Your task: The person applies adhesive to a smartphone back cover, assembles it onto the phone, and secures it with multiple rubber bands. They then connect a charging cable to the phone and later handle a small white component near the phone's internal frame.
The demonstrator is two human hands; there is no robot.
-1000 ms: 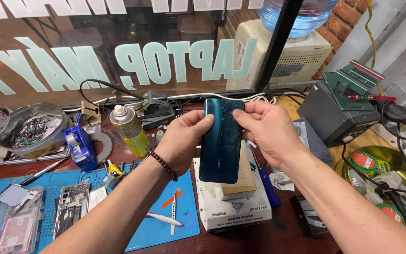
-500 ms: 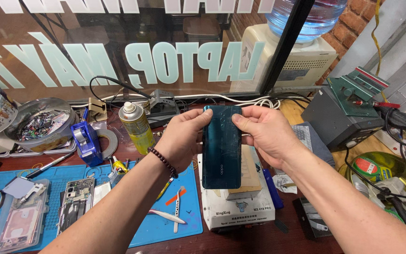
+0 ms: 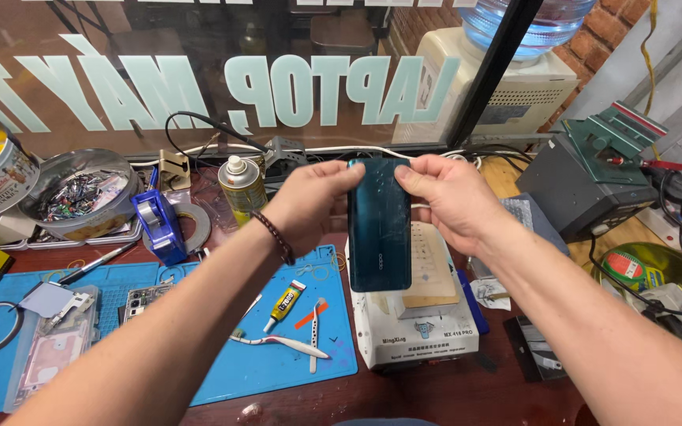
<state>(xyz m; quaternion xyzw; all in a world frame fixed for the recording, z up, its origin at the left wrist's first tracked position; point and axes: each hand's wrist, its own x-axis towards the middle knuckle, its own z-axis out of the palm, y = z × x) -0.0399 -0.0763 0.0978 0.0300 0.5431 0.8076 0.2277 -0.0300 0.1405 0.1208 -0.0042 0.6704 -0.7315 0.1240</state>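
A dark teal phone back cover [image 3: 379, 229] hangs upright in the middle of the head view, held by both hands at its top edge. My left hand [image 3: 307, 205], with a beaded bracelet on the wrist, pinches the top left corner. My right hand [image 3: 442, 199] pinches the top right corner. Below the cover sits a white heating machine [image 3: 416, 338] with a wooden block [image 3: 429, 276] on top.
A blue work mat [image 3: 222, 371] carries a glue tube [image 3: 284, 304], tweezers [image 3: 315, 335], a toothbrush [image 3: 278, 341] and an opened phone [image 3: 142, 301]. A spray can [image 3: 241, 189], blue tape dispenser [image 3: 156, 226] and tin of parts [image 3: 80, 197] stand behind. A grey box [image 3: 586, 189] is at the right.
Both hands have kept their grip on the cover's top edge. The cover has shifted slightly and now hangs straighter, its lower end over the white machine.
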